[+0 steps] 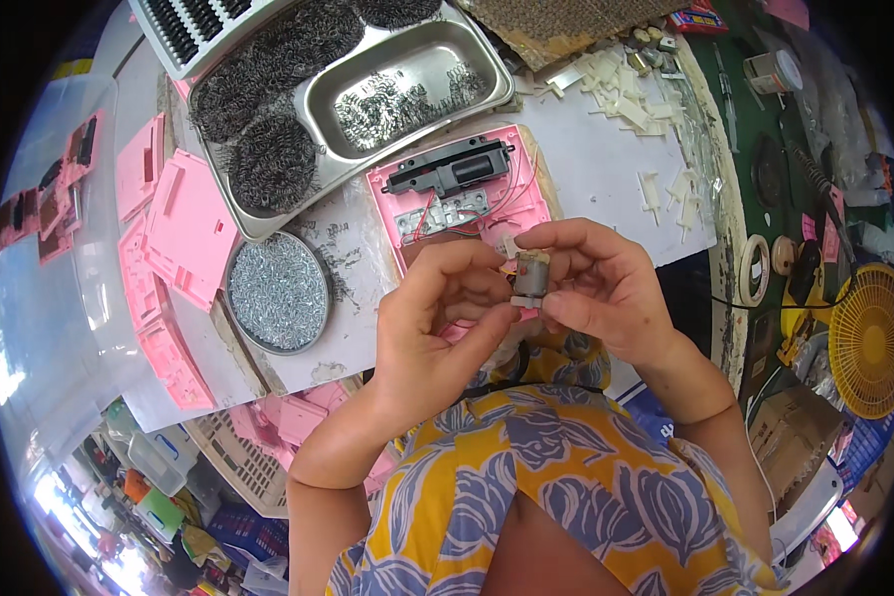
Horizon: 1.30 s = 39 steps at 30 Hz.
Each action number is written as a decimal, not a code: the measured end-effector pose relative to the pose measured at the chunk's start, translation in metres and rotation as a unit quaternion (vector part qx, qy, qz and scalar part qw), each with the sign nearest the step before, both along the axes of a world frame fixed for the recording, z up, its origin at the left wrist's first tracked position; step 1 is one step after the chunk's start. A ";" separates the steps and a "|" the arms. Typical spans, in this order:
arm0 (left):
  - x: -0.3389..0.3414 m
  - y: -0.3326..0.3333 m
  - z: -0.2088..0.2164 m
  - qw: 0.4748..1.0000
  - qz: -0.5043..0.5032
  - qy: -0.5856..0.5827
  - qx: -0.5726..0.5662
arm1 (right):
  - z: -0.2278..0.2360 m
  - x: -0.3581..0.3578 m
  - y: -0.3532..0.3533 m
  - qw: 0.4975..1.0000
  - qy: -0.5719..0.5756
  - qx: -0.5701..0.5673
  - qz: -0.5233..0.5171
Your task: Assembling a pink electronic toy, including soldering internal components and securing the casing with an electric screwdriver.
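Between the fingertips of both hands is a small silver electric motor (532,275), with a pale plastic piece (526,302) at its lower end. My left hand (437,313) pinches it from the left, fingers curled. From the right, my right hand (611,288) grips it with thumb and fingers. Just beyond the hands lies a pink plastic housing (528,149). It carries a black mechanism (452,169), a metal plate (442,217) and thin red and dark wires. My hands partly hide the near side of the housing.
At the far left stands a metal tray (253,226) heaped with dark springs, with a smaller steel tray (407,147) inside. A round dish of screws (278,293) sits nearer. Pink panels (189,228) lie left; white plastic parts (626,94) lie far right. A yellow fan (866,341) stands right.
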State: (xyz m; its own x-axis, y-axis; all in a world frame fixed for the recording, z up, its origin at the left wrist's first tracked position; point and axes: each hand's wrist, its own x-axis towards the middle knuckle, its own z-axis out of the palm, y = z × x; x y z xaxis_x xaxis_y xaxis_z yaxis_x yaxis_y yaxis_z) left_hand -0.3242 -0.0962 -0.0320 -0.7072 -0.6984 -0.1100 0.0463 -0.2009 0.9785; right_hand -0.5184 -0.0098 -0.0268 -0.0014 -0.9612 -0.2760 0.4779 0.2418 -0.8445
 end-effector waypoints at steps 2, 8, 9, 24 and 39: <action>0.000 0.000 0.002 1.000 -0.004 -0.005 -0.004 | -0.003 0.001 0.001 1.000 0.009 -0.005 0.005; 0.001 0.004 0.002 0.997 0.019 0.010 -0.070 | 0.002 -0.001 0.007 0.952 0.294 -0.073 0.039; 0.002 0.002 0.002 0.988 0.015 -0.010 -0.152 | 0.004 0.000 0.005 0.934 0.340 -0.105 0.026; 0.012 -0.008 -0.002 0.974 0.014 -0.005 -0.226 | -0.004 -0.012 -0.011 0.805 0.468 -0.363 0.019; 0.000 -0.019 -0.006 0.964 -0.013 -0.043 -0.261 | -0.002 -0.026 -0.003 0.739 0.562 -0.371 0.018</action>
